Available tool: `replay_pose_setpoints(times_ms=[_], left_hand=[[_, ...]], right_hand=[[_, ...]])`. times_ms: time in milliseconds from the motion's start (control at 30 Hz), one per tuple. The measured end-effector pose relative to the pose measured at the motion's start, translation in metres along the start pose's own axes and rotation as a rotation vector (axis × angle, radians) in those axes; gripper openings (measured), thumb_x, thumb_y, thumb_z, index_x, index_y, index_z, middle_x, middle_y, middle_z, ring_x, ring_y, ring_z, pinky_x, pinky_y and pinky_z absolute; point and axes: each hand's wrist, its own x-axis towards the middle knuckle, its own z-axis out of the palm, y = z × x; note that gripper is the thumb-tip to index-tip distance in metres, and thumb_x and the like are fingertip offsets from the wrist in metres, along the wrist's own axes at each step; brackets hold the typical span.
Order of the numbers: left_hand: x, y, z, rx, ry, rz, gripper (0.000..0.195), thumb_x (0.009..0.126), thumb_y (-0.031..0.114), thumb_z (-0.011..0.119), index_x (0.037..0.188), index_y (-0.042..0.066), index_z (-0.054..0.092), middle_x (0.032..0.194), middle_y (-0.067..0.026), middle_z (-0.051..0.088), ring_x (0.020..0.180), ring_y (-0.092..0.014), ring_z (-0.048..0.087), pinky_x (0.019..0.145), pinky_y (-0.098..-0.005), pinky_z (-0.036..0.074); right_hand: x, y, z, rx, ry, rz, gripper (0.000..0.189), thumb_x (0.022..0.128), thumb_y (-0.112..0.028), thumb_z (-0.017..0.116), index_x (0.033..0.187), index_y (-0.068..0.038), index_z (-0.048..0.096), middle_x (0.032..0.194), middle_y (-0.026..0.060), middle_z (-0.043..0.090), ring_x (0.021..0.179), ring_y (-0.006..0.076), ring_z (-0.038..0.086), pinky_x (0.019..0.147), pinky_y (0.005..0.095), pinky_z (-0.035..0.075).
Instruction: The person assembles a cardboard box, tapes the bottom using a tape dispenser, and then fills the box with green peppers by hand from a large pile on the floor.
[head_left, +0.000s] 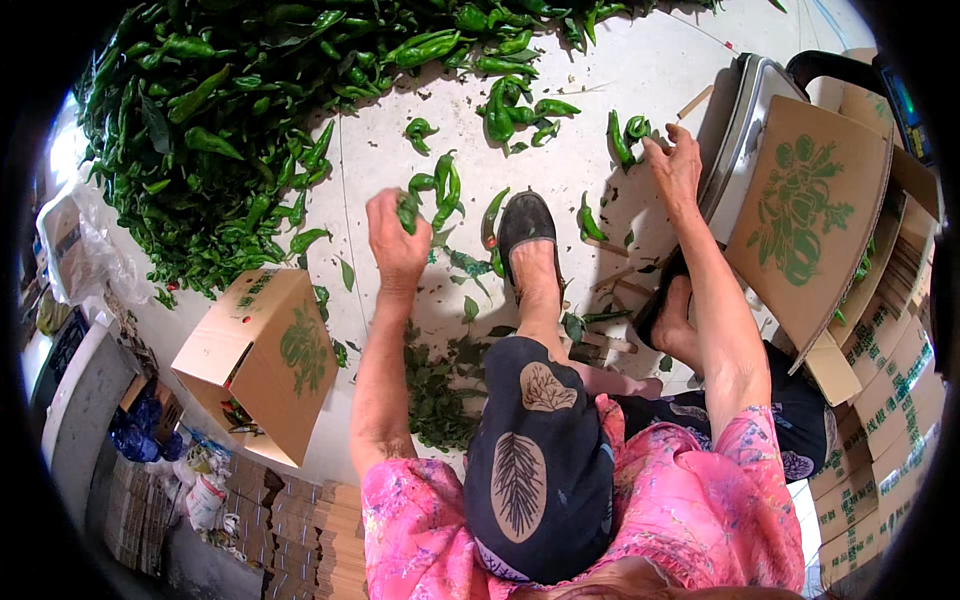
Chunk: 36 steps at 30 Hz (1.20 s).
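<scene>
My left hand (396, 244) is raised over the pale floor with its fingers closed around a green pepper (407, 212), most of which the hand hides. Just past it lie a few long green peppers (448, 187). At the right, my right hand (675, 166) has its fingers apart and nothing in them. Its fingertips are close to a curled green pepper (637, 129) and a straighter one (619, 142); whether they touch is unclear. A large heap of green peppers (225, 142) spreads across the far left, and a small cluster of peppers (504, 112) lies nearer the middle.
An open cardboard box (806, 202) printed with vegetables stands on a metal platform scale (739, 142) at right. Another carton (289, 367) lies on its side at left. Leaves (442, 390) litter the floor around my shoe (529, 225). Flattened cartons (881, 420) are stacked at lower right.
</scene>
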Motion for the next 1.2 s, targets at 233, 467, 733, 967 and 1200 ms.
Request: replay_pose_setpoints(times_ms=[233,467,733,967,1200], left_hand=[[0.035,-0.002,0.019,0.354,-0.236,-0.072,0.049,0.079,0.015,0.075,0.125,0.006,0.061,0.114,-0.0170,0.065,0.105,-0.037,0.062,0.093,-0.0451,0.051],[0.054,0.010,0.029,0.088,-0.371,-0.280,0.037,0.078,0.017,0.074,0.112,0.006,0.066,0.100,-0.0171,0.065,0.094,-0.039,0.063,0.084,-0.0471,0.050],[0.031,0.000,0.024,0.197,-0.420,-0.040,0.041,0.075,0.009,0.071,0.115,0.003,0.063,0.104,-0.0172,0.061,0.101,-0.038,0.060,0.088,-0.0460,0.050],[0.085,0.061,0.030,-0.075,-0.383,-0.327,0.042,0.079,0.019,0.072,0.117,0.001,0.067,0.100,-0.0192,0.072,0.090,-0.033,0.071,0.083,-0.0387,0.054],[0.106,0.056,0.076,0.172,-0.358,-0.126,0.064,0.077,0.019,0.074,0.137,0.005,0.054,0.120,-0.0202,0.062,0.115,-0.040,0.055,0.103,-0.0465,0.043]], right_hand=[[0.007,-0.028,0.022,-0.127,-0.055,-0.070,0.051,0.082,-0.032,0.076,0.121,-0.002,0.063,0.110,0.0231,0.064,0.105,0.0401,0.061,0.093,0.0478,0.050],[0.014,-0.025,0.022,-0.140,0.001,-0.161,0.025,0.080,-0.012,0.067,0.100,-0.002,0.057,0.098,0.0222,0.061,0.095,0.0404,0.060,0.086,0.0514,0.049],[0.020,-0.007,-0.010,0.127,0.065,-0.031,0.018,0.090,-0.006,0.059,0.108,-0.002,0.062,0.100,0.0201,0.069,0.092,0.0378,0.068,0.085,0.0447,0.053],[0.014,-0.022,-0.021,0.321,-0.332,0.021,0.031,0.099,-0.023,0.057,0.126,-0.007,0.063,0.087,0.0080,0.069,0.071,0.0151,0.061,0.067,0.0299,0.051],[0.012,-0.114,0.049,-0.219,-0.409,-0.441,0.039,0.086,-0.020,0.072,0.124,-0.014,0.063,0.096,0.0149,0.071,0.093,0.0373,0.068,0.079,0.0476,0.054]])
